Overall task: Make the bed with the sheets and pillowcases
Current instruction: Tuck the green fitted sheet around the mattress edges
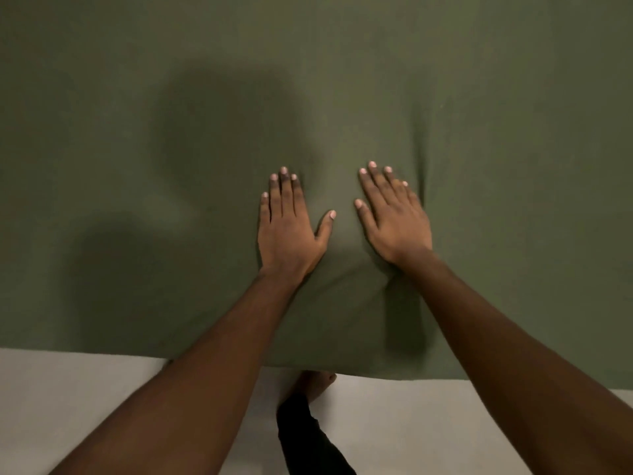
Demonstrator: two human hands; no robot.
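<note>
An olive-green sheet (479, 114) covers the bed and fills most of the head view. Its near edge hangs over the side of the bed along the bottom of the picture. My left hand (286, 228) lies flat on the sheet, palm down, fingers straight and close together, thumb spread to the right. A little to the right of it, my right hand (394, 221) also presses flat on the cloth with its fingers spread. Small creases gather in the sheet around and below my right wrist. No pillow or pillowcase is in view.
A pale grey floor (68, 406) runs below the bed's near edge. My bare foot (313, 385) and a dark trouser leg (305, 437) stand on it, close against the bed. Shadows of my head and arm fall on the sheet at left.
</note>
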